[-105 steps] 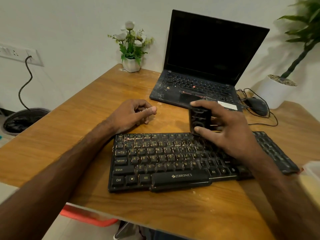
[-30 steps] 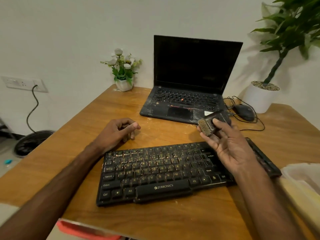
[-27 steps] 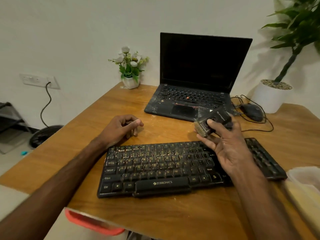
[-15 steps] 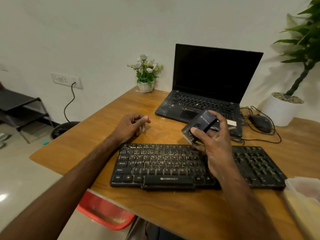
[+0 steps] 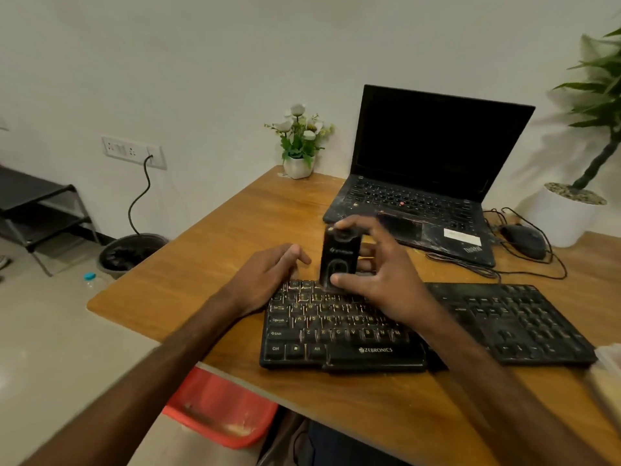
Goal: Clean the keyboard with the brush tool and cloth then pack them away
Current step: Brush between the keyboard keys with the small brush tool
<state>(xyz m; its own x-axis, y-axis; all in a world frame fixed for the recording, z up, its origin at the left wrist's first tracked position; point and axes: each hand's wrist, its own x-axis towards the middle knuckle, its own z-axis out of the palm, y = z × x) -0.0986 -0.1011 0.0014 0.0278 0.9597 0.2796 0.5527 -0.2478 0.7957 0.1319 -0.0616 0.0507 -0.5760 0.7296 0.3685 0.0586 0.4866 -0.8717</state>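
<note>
A black dusty keyboard (image 5: 487,327) lies across the wooden desk (image 5: 235,230). My right hand (image 5: 379,274) grips the black brush tool (image 5: 339,260) upright, its lower end down on the keyboard's top-left keys; the bristles are hidden. My left hand (image 5: 268,274) rests with loosely curled fingers at the keyboard's top-left corner, holding nothing. No cloth is plainly visible.
An open dusty laptop (image 5: 420,190) stands behind the keyboard, a mouse (image 5: 524,240) with tangled cable to its right. A small flower pot (image 5: 299,163) and a large white planter (image 5: 564,213) sit at the back. A pale container (image 5: 608,368) sits at the right edge, a red bin (image 5: 218,412) under the desk.
My right hand has turned the brush tool from a tilt above the keyboard to upright and brought it down onto the top-left keys. The left hand stays put; my view swung left.
</note>
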